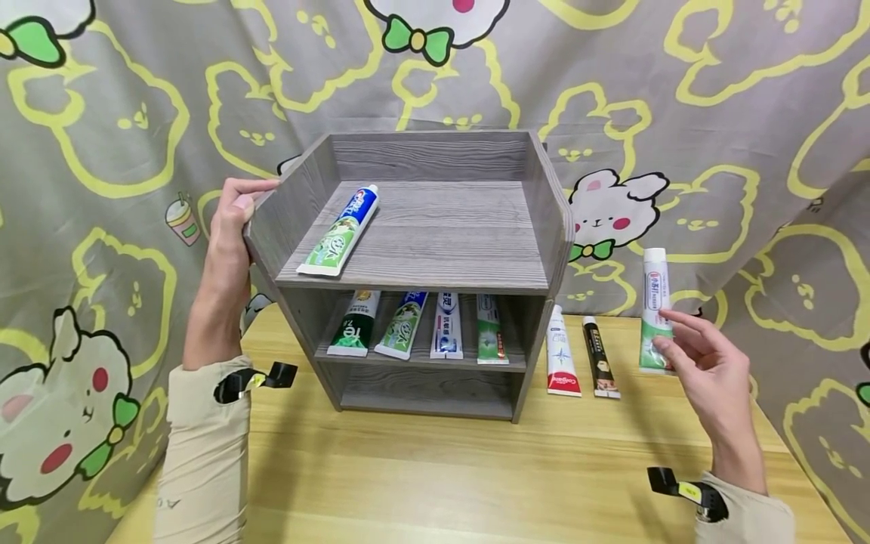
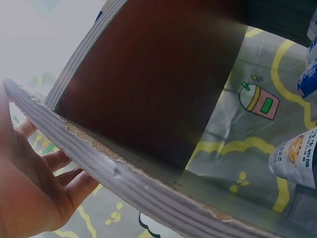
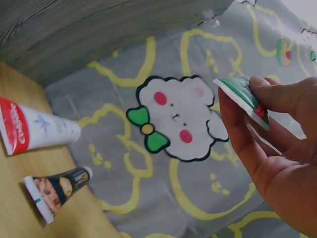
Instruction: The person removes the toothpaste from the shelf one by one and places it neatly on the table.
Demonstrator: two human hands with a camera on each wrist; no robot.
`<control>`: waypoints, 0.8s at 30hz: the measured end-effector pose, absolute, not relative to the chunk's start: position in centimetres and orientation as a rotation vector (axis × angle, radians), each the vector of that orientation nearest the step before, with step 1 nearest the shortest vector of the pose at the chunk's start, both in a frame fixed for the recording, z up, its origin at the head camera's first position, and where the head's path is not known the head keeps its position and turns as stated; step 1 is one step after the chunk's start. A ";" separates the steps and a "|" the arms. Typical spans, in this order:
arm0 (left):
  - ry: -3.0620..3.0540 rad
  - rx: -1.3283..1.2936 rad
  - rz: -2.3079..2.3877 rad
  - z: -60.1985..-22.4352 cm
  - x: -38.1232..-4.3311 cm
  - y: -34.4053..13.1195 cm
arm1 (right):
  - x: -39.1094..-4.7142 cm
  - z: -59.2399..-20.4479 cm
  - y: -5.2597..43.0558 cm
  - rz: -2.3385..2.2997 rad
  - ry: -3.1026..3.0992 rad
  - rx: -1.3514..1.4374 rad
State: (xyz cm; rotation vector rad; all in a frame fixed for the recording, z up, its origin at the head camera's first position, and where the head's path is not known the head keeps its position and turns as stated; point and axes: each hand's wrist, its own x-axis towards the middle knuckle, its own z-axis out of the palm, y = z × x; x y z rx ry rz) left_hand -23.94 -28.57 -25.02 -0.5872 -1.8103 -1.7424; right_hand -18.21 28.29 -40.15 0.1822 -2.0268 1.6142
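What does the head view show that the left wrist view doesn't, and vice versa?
Head only: the right hand pinching a white-and-green toothpaste tube, plus a red-and-white tube and a slim black tube on the yellowish wooden table.

Left wrist only: the chipped brown panel edge.

Both: the left hand touching the gray wood-grain shelf unit, and the gray cartoon-print fabric backdrop.

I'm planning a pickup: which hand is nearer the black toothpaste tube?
Right. The right hand is right of the black toothpaste tube; the left hand is far left, at the gray shelf.
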 end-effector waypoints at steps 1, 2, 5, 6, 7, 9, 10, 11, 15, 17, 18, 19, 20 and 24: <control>-1.809 -0.587 -1.744 -25.0 -23.9 -28.6 | -18.4 -40.4 28.4 1.616 -2.032 0.178; -1.807 -0.584 -1.746 -25.1 -23.9 -28.6 | -18.5 -40.6 28.5 1.613 -2.040 0.173; -1.802 -0.576 -1.745 -25.1 -23.9 -28.7 | -18.9 -41.3 28.8 1.581 -2.080 0.139; -1.801 -0.575 -1.744 -25.1 -23.9 -28.7 | -19.0 -41.5 28.9 1.566 -2.096 0.126; -1.801 -0.575 -1.745 -25.1 -23.9 -28.7 | -19.1 -41.7 28.9 1.548 -2.112 0.113; -1.804 -0.574 -1.741 -25.0 -23.8 -28.7 | -19.4 -42.0 29.1 1.529 -2.132 0.082; -1.806 -0.575 -1.739 -25.0 -23.8 -28.6 | -19.6 -42.2 29.1 1.532 -2.131 0.067; -1.808 -0.575 -1.739 -24.9 -23.8 -28.6 | -19.7 -42.4 29.2 1.536 -2.126 0.060; -1.803 -0.573 -1.746 -24.9 -23.8 -28.7 | -20.0 -43.1 29.3 1.528 -2.131 0.008; -1.797 -0.573 -1.752 -24.9 -23.8 -28.7 | -20.1 -43.6 29.5 1.525 -2.144 -0.008; -1.795 -0.574 -1.755 -24.9 -23.8 -28.7 | -20.1 -43.8 29.6 1.522 -2.155 -0.026; -1.797 -0.576 -1.753 -25.0 -23.8 -28.6 | -20.1 -44.0 29.7 1.530 -2.158 -0.036; -1.803 -0.578 -1.748 -25.0 -23.8 -28.6 | -20.2 -44.3 29.9 1.531 -2.167 -0.043; -1.811 -0.578 -1.744 -25.0 -23.8 -28.6 | -20.4 -45.3 30.7 1.544 -2.212 -0.053</control>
